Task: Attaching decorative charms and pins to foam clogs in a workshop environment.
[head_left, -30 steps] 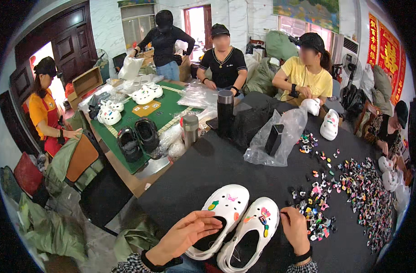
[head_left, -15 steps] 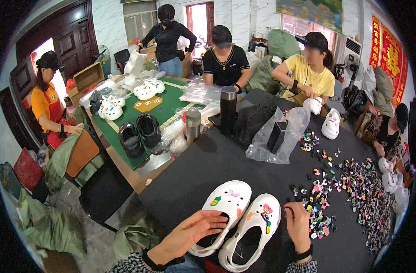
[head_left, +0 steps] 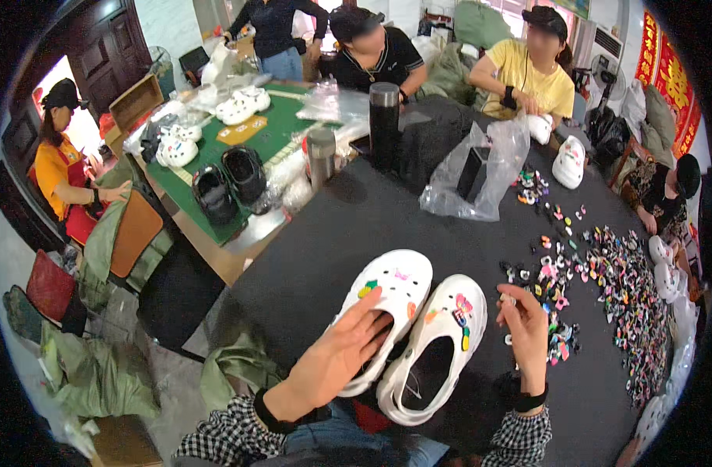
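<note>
Two white clogs, a left clog (head_left: 399, 274) and a right clog (head_left: 452, 311), lie side by side at the near edge of the black table, toes pointing away. Both carry colourful charms on their vented tops. Across the side and foot opening of the left clog rests my left hand (head_left: 325, 366), its fingers stretched out. Just right of the right clog is my right hand (head_left: 529, 331), raised above the tabletop. Its thumb and forefinger pinch a small pale shoe charm (head_left: 508, 300), whose shape is too small to make out.
Loose charms (head_left: 636, 303) are heaped at the right. Beyond the clogs stand a clear plastic bag (head_left: 488, 175), a black flask (head_left: 384, 128) and another white clog (head_left: 568, 163). Black clogs (head_left: 245, 177) sit on a green table (head_left: 204, 216). Several people work around the tables.
My right hand has turned and opened out slightly, and a small pale charm now shows at its fingertips. My left hand stays on the left clog. The view has tilted downward.
</note>
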### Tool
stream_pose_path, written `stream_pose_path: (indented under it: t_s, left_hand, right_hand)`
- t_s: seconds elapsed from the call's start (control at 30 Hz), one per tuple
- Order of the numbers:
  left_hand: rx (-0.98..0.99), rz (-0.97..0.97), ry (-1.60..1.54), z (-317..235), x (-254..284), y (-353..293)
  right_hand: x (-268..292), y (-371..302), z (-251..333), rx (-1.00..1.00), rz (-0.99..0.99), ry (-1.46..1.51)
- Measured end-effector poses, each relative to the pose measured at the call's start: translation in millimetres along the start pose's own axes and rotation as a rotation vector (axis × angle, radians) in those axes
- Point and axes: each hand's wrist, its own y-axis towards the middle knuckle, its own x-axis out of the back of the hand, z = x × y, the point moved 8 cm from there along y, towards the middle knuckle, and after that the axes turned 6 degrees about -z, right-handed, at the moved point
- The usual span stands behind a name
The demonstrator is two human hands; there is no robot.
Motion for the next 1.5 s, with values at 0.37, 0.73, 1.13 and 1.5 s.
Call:
stream_pose_path:
  t_s: [0.37, 0.73, 1.13, 1.5]
  left_hand:
    - [-0.083, -0.050, 0.005, 3.2, 3.3, 5.9]
    - [-0.088, -0.050, -0.269, 8.6, 12.1, 16.9]
    - [-0.079, -0.019, -0.313, 9.6, 11.8, 15.4]
    - [-0.094, -0.012, -0.359, 12.7, 15.3, 15.2]
  right_hand:
    - [-74.3, 1.0, 92.0, 0.219, 0.337, -0.032]
    - [-139.7, 28.2, 66.4, 0.158, 0.531, -0.120]
    - [-145.4, 19.6, 75.1, 0.376, 0.473, -0.281]
    - [-147.5, 0.1, 93.4, 0.626, 0.324, -0.577]
